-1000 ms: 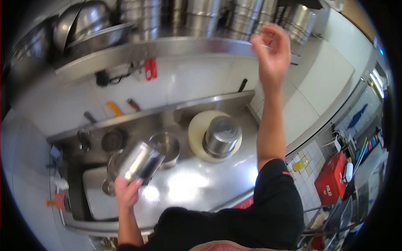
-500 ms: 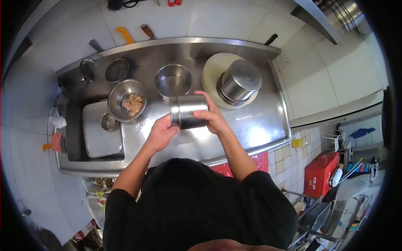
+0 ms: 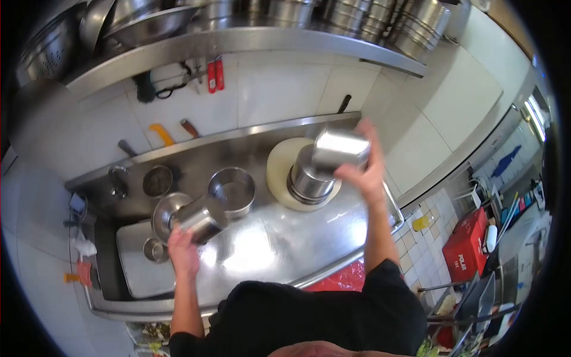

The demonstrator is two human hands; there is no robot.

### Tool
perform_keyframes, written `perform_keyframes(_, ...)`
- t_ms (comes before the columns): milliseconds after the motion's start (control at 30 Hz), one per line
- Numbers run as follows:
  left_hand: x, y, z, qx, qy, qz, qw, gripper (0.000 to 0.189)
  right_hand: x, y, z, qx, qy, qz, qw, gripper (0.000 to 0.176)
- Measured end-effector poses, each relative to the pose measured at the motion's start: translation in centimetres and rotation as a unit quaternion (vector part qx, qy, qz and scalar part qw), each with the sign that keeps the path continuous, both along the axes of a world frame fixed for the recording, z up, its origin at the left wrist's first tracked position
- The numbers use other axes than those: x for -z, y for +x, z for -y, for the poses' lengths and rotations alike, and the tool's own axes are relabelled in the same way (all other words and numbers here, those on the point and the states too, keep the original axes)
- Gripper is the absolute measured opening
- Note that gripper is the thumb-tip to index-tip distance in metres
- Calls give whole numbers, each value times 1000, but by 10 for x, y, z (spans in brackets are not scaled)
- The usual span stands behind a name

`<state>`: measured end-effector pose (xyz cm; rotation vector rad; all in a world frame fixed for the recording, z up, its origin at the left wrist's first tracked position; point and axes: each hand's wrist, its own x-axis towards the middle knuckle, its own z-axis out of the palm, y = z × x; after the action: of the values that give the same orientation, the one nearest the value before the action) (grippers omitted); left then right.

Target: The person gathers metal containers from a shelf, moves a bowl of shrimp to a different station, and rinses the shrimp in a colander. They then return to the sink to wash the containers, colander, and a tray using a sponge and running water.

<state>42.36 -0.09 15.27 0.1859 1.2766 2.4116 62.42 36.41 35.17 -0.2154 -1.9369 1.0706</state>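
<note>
My left hand (image 3: pixel 185 253) grips a cylindrical steel canister (image 3: pixel 205 219), tilted over the counter and partly covering the steel mixing bowl (image 3: pixel 162 215). Farther right, my right hand (image 3: pixel 371 174) is closed around a second steel canister (image 3: pixel 340 149), raised and tipped on its side. Behind and below it, an upturned steel pot (image 3: pixel 310 181) stands on a pale round board (image 3: pixel 278 159). Between my hands, toward the back, sits an open steel pot (image 3: pixel 235 189). The bowl's contents are mostly hidden now.
A sink at the left holds a rectangular tray (image 3: pixel 140 276) with a small steel cup (image 3: pixel 154 250). A dark round dish (image 3: pixel 158 181) sits near the faucet (image 3: pixel 118 181). Overhead, a steel shelf (image 3: pixel 250 40) carries bowls and canisters. A red cooler (image 3: pixel 465 247) stands right.
The canister held between both hands has come apart into two. My left hand moved left with one, my right hand up and right with the other. The view has tilted upward.
</note>
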Motion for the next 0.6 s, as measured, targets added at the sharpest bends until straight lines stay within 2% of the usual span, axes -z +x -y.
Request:
perform_keyframes(33,-21,-1,11,11,13,-17,1000,38,-43,5,-5,-12,-49,-63,997,113)
perform_keyframes(67,-31,1,13,20,12,-21,999,38,-84,1,-6,-43,-34,-167,984,112)
perform_keyframes(100,-39,5,15,27,10,-23,999,38,-120,-1,-9,-51,0,-201,978,105)
perform_keyframes(167,-44,14,10,47,17,-29,998,40,-181,-15,-19,-2,91,-220,971,98)
perform_keyframes(200,-46,20,3,59,29,-34,997,42,-212,-27,-35,56,137,-165,975,99)
perform_keyframes(267,-50,26,-3,103,51,-49,992,50,-240,-34,-32,86,181,-104,974,80)
perform_keyframes(300,-59,29,-9,96,63,-62,991,51,-245,-40,-17,59,182,-101,976,59)
perform_keyframes(367,-90,32,-23,80,92,-92,988,51,-242,-38,-6,-13,191,-73,979,56)
perform_keyframes(433,-136,26,-32,105,125,-170,972,55,-209,-19,-1,-101,195,-17,975,91)
perform_keyframes(500,-184,20,-46,110,153,-220,957,54,-161,-9,8,-146,219,27,964,91)
perform_keyframes(567,-232,5,-75,87,201,-223,950,45,-120,-7,27,-142,165,60,974,96)
perform_keyframes(600,-265,-7,-98,64,239,-245,937,38,-121,-7,25,-114,161,11,980,97)
